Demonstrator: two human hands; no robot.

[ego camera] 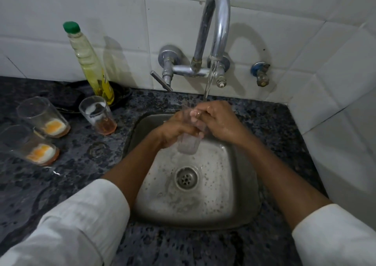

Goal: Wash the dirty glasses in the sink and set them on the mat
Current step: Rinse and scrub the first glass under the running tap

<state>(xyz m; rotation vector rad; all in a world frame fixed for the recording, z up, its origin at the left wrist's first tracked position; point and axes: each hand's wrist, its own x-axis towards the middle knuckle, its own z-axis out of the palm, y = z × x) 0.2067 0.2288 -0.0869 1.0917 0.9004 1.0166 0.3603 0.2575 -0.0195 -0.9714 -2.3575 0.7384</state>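
We are gripping the glass (188, 141) in both hands (203, 123) under the running tap (215, 31), and should be rubbing its rim clean.

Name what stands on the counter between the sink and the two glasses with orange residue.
In the head view, a third dirty glass stands between the sink and those two glasses.
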